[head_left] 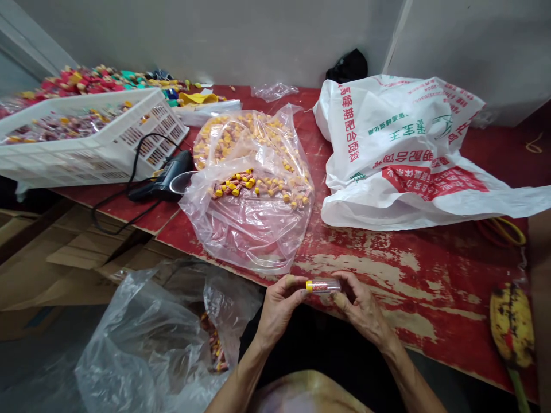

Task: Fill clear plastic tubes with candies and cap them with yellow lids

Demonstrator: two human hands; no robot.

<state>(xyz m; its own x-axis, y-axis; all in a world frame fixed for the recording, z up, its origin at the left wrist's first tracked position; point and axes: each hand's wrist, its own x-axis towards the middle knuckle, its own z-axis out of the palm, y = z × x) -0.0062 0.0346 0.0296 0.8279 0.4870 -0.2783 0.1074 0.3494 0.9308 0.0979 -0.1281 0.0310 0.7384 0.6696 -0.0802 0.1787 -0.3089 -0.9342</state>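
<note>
Just past the table's front edge, my two hands hold a small clear tube level between them. The tube [322,285] has a yellow end and something reddish inside; its right part looks see-through. My left hand [276,307] pinches the yellow end between thumb and fingers. At the clear end, the thumb and fingers of my right hand [364,310] close round it. Beyond my hands lies an open clear plastic bag [241,229] with many small yellow-and-reddish-brown pieces inside.
A white plastic basket [124,146] of small wrapped pieces stands at left, beside a black corded device [166,180]. A printed white sack [374,155] lies on the worn red table [365,261]. Another clear bag [142,338] hangs below at left. A spotted yellow object [511,327] lies at right.
</note>
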